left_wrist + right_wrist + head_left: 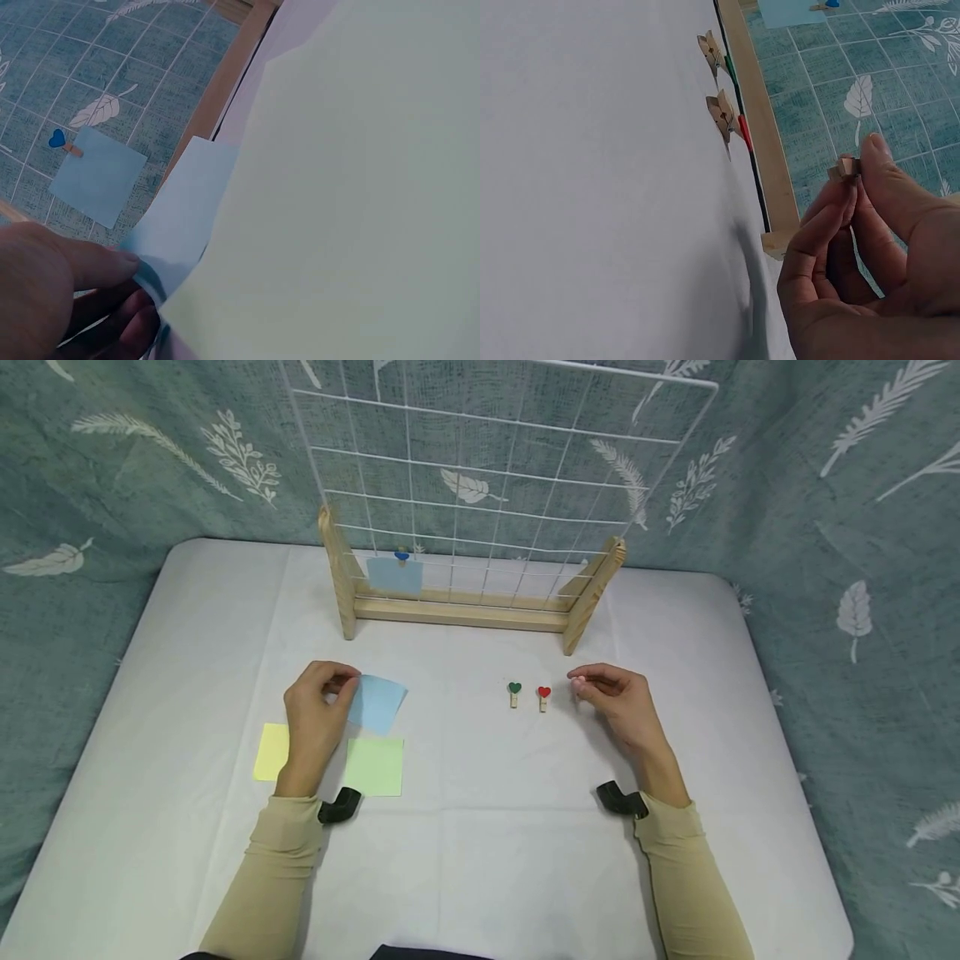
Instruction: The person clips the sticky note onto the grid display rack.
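Note:
My left hand (pixel 315 714) pinches a light blue paper note (pixel 377 703) by its left edge, thumb against fingers. In the left wrist view the blue note (pixel 184 214) bends up from the fingertips. A small wooden clothespin (pixel 845 169) is held between the thumb and fingers of my right hand (pixel 618 697); a bit of pink shows at its end in the head view. Left of that hand, a clothespin with a green heart (pixel 513 693) and one with a red heart (pixel 543 697) lie on the table.
A white wire grid (pixel 480 464) in a wooden stand (pixel 461 612) rises at the back. A blue note (pixel 386 575) hangs on it from a clothespin with a blue heart (pixel 402 557). Near my left wrist lie a green note (pixel 373 768) and a partly covered yellow note (pixel 270 752).

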Available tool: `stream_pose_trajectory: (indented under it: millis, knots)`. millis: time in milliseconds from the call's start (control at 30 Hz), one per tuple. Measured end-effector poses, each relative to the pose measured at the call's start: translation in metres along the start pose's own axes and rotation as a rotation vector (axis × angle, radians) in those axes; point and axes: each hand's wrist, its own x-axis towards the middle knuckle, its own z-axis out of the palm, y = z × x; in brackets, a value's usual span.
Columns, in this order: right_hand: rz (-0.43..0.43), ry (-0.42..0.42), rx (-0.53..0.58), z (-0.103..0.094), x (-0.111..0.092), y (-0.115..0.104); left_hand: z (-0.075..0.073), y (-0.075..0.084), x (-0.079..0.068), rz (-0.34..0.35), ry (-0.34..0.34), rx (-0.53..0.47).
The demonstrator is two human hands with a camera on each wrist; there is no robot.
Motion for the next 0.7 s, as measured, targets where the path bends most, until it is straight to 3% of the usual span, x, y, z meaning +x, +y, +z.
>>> stream_pose_trajectory:
  millis: [300, 700]
  knots:
    - [0.034, -0.037, 0.051, 0.003, -0.002, -0.002, -0.001, 0.003, -0.001, -0.019, 0.056, -0.002]
    - [-0.003, -0.04, -0.033, 0.014, 0.003, -0.015, 0.002, 0.01, 0.001, -0.061, 0.094, -0.066]
